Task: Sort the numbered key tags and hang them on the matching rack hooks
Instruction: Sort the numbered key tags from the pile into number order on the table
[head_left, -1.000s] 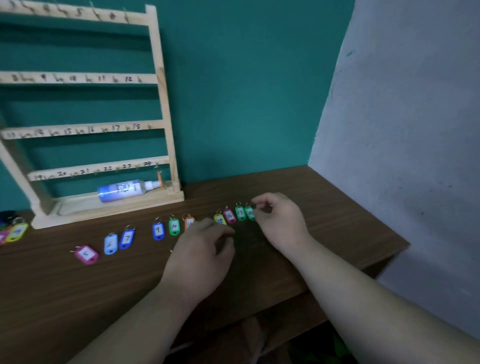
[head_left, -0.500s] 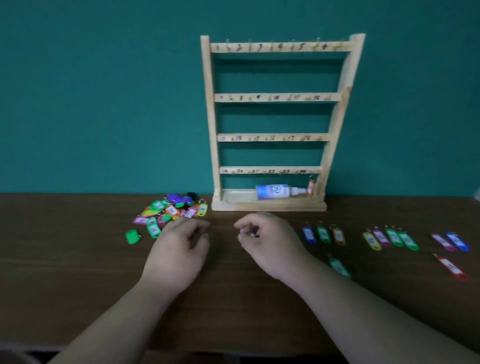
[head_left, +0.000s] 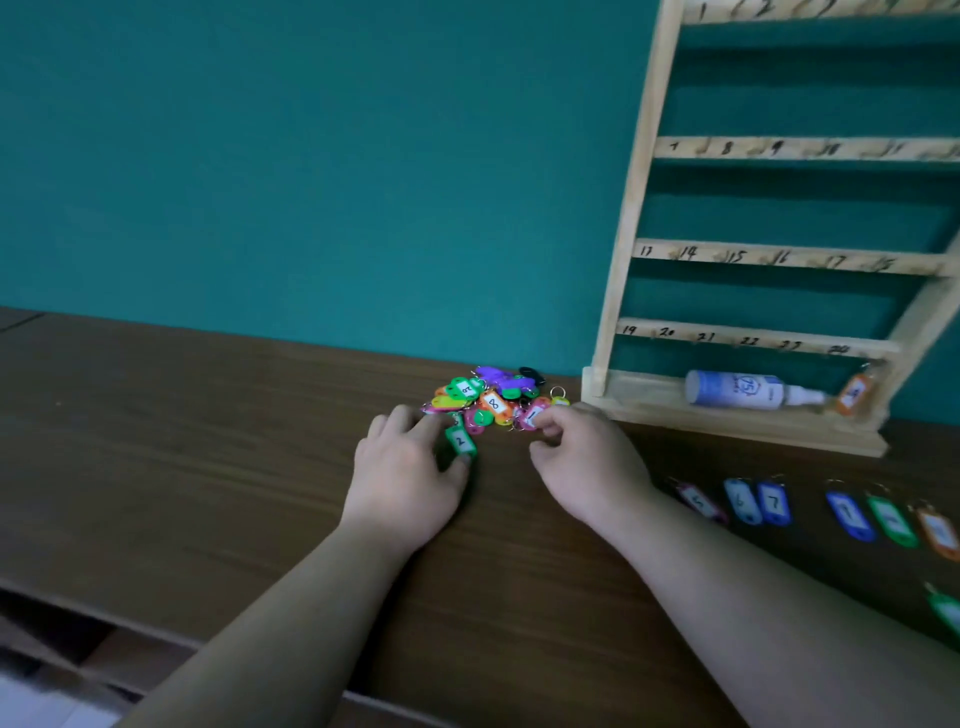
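Left hand (head_left: 408, 470) pinches a green tag (head_left: 460, 441); right hand (head_left: 589, 462) pinches a pink tag (head_left: 531, 415), the tag pile (head_left: 491, 397) just beyond both.

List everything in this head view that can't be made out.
Head view only:
- The rack: top row and right end cut off by the frame edges.
- The pile of tags: most numbers hidden under overlapping tags.
- The pink tag: number partly covered by fingers of the right hand.
- The sorted row at right: motion blur, most numbers unreadable.
- The orange tag on the rack: number blurred.
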